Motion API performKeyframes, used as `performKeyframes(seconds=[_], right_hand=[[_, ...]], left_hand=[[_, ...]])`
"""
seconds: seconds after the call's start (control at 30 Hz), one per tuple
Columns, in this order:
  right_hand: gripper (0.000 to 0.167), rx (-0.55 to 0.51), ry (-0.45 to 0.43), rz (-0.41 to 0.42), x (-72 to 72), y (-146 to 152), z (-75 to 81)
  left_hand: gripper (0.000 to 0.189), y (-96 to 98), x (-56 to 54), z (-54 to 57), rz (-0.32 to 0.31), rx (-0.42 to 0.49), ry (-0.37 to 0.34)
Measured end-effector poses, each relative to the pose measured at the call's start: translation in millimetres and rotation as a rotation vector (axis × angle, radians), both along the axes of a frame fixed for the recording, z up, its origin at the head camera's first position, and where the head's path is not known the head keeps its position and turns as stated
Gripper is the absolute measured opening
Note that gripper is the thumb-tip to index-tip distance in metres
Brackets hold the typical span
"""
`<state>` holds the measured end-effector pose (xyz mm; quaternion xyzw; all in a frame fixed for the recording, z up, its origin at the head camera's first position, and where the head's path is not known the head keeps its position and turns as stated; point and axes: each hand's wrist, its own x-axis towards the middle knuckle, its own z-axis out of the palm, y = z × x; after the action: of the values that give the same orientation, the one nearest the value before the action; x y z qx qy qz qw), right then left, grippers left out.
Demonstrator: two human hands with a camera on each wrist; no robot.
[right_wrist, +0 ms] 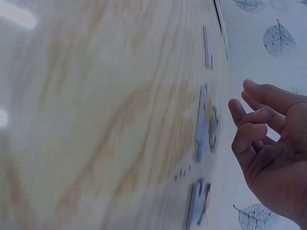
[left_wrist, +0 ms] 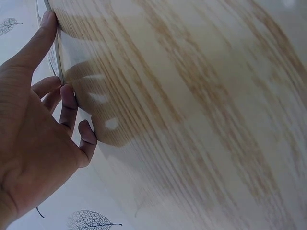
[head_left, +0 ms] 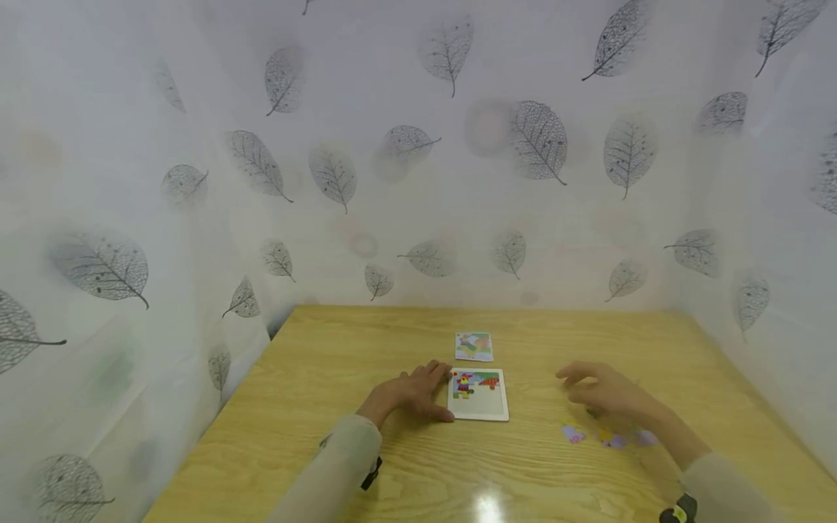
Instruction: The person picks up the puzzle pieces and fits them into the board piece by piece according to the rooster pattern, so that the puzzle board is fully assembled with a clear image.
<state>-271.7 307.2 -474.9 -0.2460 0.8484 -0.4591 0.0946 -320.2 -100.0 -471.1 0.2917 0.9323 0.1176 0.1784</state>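
A white-rimmed jigsaw tray [head_left: 480, 418] lies on the table, with pieces showing a colourful rooster fitted along its upper part and its lower right bare. My left hand [head_left: 415, 394] rests at the tray's left side, thumb by the near corner and fingers by the far one. In the left wrist view its fingertips meet the tray's thin edge [left_wrist: 59, 57]. My right hand [head_left: 611, 394] hovers with loosely bent fingers and nothing between them, over loose puzzle pieces [head_left: 573, 434]. The right wrist view shows those pieces [right_wrist: 201, 129] on the table below that hand [right_wrist: 276, 143].
Behind the tray lies a square picture card [head_left: 474, 347]. Pale curtains [head_left: 418, 218] printed with leaves hang round the back and sides of the wooden table [head_left: 366, 334]. Each forearm wears a dark wrist strap [head_left: 371, 473].
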Motion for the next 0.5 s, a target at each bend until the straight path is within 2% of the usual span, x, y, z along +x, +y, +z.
performKeyframes(seconds=[0.23,0.5], right_hand=[[0.045,-0.004,-0.057,-0.033,10.6,25,3.5],[0.042,0.060,-0.003,-0.009,17.2,32,1.3]], left_hand=[[0.094,0.7,-0.7,2.2,-0.010,-0.017,-0.007],[0.095,1.3,-2.0,-2.0,-0.002,-0.004,0.005]])
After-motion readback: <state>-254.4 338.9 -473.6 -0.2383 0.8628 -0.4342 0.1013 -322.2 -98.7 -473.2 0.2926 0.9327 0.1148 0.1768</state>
